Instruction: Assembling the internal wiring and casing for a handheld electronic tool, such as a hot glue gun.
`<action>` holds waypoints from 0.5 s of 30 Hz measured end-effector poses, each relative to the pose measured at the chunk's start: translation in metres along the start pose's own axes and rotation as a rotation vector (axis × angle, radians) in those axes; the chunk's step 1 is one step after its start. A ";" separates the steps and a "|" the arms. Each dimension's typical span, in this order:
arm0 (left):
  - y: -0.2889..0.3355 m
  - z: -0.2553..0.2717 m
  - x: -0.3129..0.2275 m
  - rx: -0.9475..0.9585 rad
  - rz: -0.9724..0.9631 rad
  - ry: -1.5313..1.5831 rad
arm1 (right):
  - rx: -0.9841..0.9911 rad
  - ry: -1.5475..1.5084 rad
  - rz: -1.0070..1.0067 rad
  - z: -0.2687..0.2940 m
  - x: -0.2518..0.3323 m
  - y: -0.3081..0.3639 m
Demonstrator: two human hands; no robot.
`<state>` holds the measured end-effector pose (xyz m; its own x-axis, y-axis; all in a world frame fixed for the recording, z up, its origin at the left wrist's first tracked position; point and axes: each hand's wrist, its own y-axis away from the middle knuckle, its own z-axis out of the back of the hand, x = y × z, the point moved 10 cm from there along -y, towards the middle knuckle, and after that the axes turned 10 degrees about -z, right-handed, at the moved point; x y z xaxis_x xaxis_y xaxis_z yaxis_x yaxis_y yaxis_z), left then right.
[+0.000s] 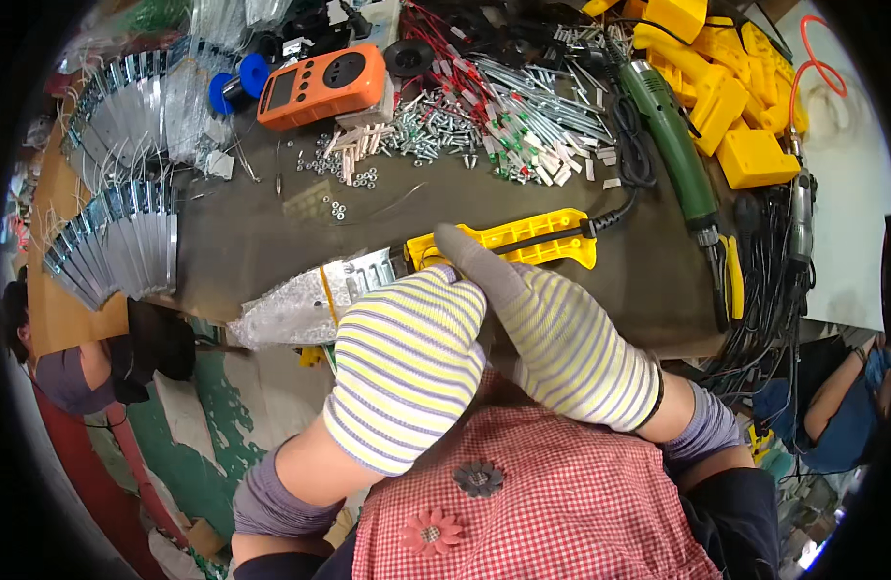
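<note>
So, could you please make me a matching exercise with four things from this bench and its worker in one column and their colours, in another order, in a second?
Things:
1. Meter
2. Power screwdriver
3. Casing by the right hand
4. Apron

Colours:
A. Red and white check
B. Yellow, with a black cable along it
C. Orange, with a dark dial
D. Green

Right pairs: 1-C, 2-D, 3-B, 4-A.
</note>
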<state>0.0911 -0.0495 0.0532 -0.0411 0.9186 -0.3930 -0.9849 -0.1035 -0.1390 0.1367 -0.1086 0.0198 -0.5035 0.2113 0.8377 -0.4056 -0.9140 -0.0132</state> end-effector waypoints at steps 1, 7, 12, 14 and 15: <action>0.000 -0.002 0.001 -0.009 0.009 0.029 | -0.009 -0.045 0.045 0.000 -0.001 -0.001; 0.055 -0.005 0.016 -0.201 0.092 0.223 | 0.082 -0.121 0.004 -0.002 -0.010 -0.001; 0.059 -0.016 0.010 -0.159 0.091 0.141 | 0.133 -0.075 0.020 -0.001 -0.002 -0.004; 0.056 -0.015 0.013 -0.146 0.118 0.189 | 0.141 -0.050 -0.010 -0.002 -0.004 -0.005; 0.055 -0.018 0.013 -0.085 0.099 0.167 | 0.149 -0.024 -0.040 -0.006 -0.008 -0.005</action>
<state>0.0394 -0.0506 0.0241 -0.1018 0.8269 -0.5531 -0.9592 -0.2290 -0.1658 0.1382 -0.1033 0.0103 -0.4703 0.2421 0.8486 -0.3065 -0.9466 0.1002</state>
